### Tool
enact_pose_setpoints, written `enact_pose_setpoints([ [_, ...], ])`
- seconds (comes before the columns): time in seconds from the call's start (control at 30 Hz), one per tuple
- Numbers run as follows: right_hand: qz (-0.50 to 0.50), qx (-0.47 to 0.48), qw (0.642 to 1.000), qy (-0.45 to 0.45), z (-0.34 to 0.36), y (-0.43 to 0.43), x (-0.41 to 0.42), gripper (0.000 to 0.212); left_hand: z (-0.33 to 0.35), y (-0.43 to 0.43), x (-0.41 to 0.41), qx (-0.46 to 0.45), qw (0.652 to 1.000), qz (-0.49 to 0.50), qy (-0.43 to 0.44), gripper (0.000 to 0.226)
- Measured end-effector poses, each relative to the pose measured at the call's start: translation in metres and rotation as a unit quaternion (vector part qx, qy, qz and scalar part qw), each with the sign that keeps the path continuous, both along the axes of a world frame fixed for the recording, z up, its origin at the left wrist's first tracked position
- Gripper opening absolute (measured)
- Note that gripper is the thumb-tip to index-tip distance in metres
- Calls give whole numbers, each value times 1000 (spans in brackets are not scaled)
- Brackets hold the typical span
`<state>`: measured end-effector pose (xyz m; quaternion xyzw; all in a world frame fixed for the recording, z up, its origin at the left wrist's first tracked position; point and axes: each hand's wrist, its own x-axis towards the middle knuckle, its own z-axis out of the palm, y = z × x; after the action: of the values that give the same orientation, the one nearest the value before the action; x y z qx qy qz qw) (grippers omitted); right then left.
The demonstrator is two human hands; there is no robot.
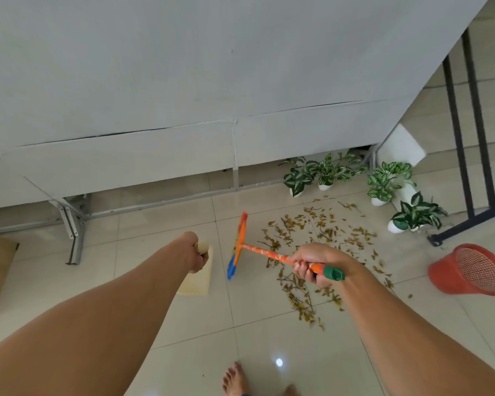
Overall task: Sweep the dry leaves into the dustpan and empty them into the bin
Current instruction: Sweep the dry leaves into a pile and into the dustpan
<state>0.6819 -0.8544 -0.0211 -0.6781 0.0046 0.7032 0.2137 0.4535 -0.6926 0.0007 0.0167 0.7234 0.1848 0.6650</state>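
Broom (269,251) handle inside right hand (316,260) fingers (300,268)

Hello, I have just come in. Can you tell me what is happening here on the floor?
A person is sweeping up dry leaves scattered over the tiled floor. The right hand grips the orange handle of a small broom, whose head is just left of the leaves. The left hand holds the handle of a pale dustpan, set on the floor left of the broom. A red bin lies tipped on the right. No leaves are in the dustpan yet.
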Motion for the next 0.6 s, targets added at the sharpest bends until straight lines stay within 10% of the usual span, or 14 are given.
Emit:
enact_pose_setpoints([
  [0.6,-28,46,998,12,-32,6,82,22,-13,-19,79,4,999,7,52,22],
])
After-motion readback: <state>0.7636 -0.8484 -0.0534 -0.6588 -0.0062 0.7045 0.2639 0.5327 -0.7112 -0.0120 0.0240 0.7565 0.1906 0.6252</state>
